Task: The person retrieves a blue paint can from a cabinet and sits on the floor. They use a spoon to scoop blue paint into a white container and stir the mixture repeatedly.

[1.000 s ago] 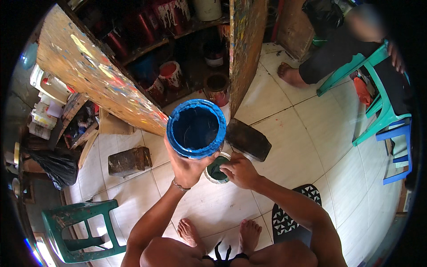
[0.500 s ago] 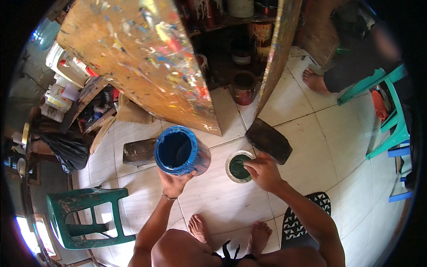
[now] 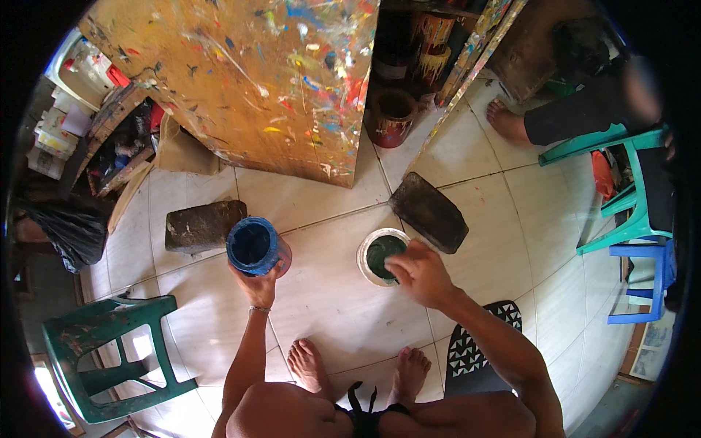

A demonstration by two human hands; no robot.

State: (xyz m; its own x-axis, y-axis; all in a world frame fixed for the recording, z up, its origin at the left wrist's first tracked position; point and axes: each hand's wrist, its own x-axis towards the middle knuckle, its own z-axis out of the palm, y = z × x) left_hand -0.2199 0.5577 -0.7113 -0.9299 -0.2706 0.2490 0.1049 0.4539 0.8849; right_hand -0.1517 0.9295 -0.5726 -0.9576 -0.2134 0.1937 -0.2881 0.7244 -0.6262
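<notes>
A paint can with a bright blue rim (image 3: 252, 244) and dark blue inside is low over the tiled floor, with my left hand (image 3: 257, 283) wrapped round it. My right hand (image 3: 422, 270) is over a white-rimmed pot of dark green paint (image 3: 378, 252), thumb and fingers drawn together at its right side; whatever they hold, if anything, is hidden. Dark, dirty blocks lie beside them, one (image 3: 204, 225) behind the blue can and another (image 3: 431, 212) behind the green pot.
A paint-spattered board door (image 3: 241, 87) fronts shelves of paint cans (image 3: 391, 117). A green stool (image 3: 102, 350) stands left, a black bag (image 3: 66, 233) behind it. At right are another person's leg (image 3: 562, 117), a teal chair (image 3: 635, 197), a blue stool (image 3: 635, 314) and a patterned mat (image 3: 475, 343).
My left hand has carried the blue can down and to the left, apart from the green pot. My right hand remains at the green pot. The view has shifted, showing more of the board.
</notes>
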